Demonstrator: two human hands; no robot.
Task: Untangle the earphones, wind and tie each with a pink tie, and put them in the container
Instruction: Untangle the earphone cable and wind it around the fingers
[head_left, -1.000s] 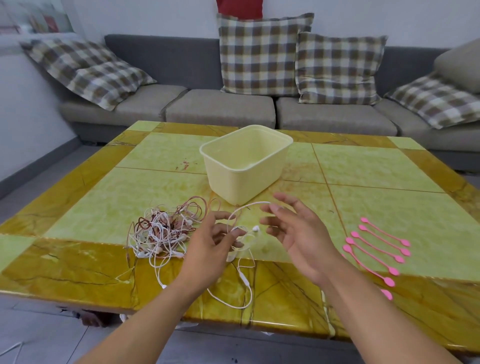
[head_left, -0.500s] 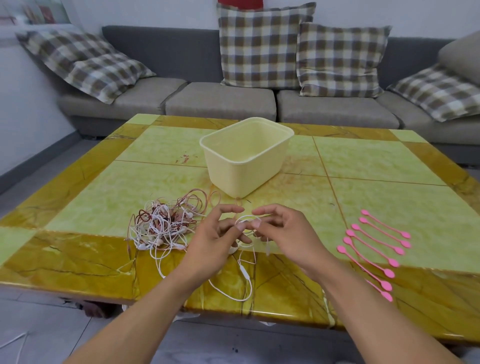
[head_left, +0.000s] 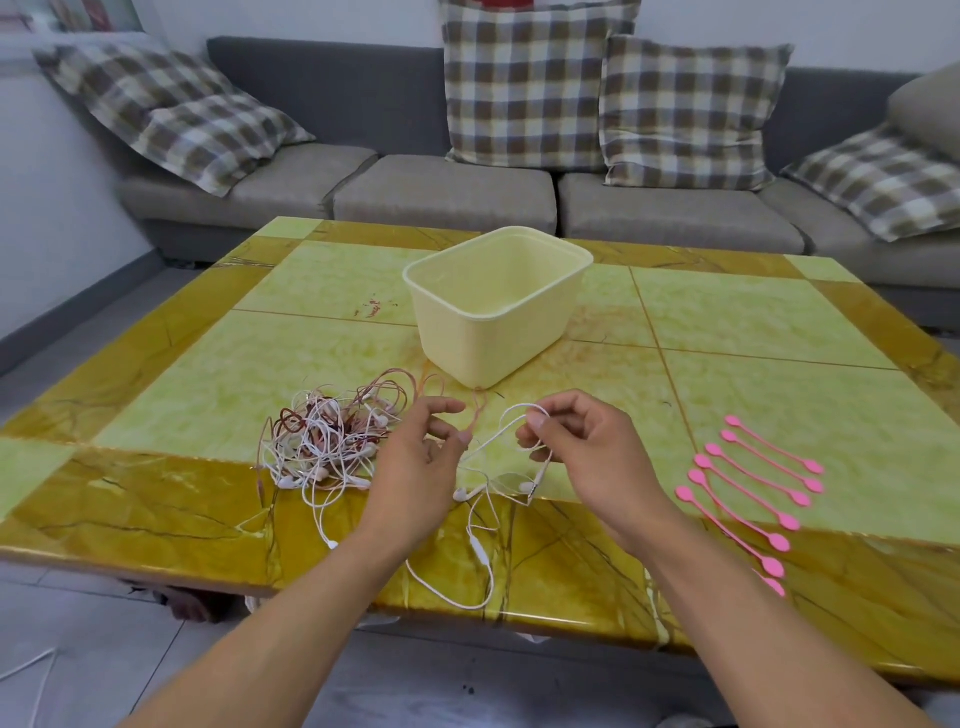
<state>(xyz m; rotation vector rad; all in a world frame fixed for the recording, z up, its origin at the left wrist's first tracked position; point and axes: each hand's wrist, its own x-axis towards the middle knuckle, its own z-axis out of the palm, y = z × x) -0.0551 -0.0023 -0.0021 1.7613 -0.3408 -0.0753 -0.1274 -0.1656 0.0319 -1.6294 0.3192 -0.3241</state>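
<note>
A tangle of white and reddish earphones (head_left: 332, 441) lies on the table, left of my hands. One white earphone cable (head_left: 480, 551) is stretched between my hands and loops down over the table's front edge. My left hand (head_left: 421, 467) pinches that cable near its earbuds. My right hand (head_left: 587, 452) grips a loop of the same cable, with the plug hanging below it. The pale yellow container (head_left: 498, 306) stands behind my hands with nothing visible in it. Several pink ties (head_left: 748, 488) lie in a row to the right.
The yellow and green marble table (head_left: 753, 322) carries everything. A grey sofa (head_left: 447, 192) with checked cushions runs along the far side. Another white cable (head_left: 31, 670) lies on the floor at the lower left.
My hands met over the cable, then drew apart, pulling a length of the white earphone cable taut between them. My right hand has closed on a loop of it.
</note>
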